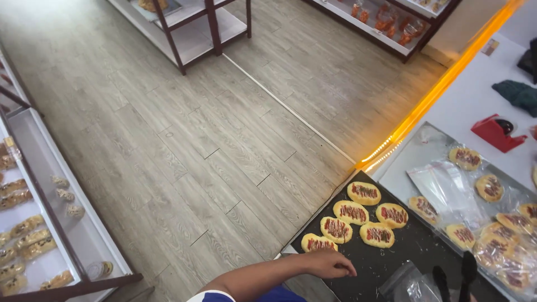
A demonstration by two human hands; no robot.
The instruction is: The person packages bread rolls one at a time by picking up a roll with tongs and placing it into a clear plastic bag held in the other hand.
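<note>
So the left hand (330, 263) is resting palm-down on the dark tray (414, 246), fingers loosely together and not gripping anything. It's right at the tray's near-left edge, just beside the closest bun (319, 244), maybe touching it, hard to say. Six flat yellow buns with red-and-white drizzle sit in a cluster toward the tray's left corner; the rest of the tray is bare apart from some crumbs. Black tongs (456, 277) poke up at the bottom edge, next to a clear plastic bag (405, 285), but the right hand is out of frame. Past the tray's far edge there's a metal tray (411, 154) with bagged buns (492, 187), then a red tape dispenser (495, 132) on the white counter (475, 95).
</note>
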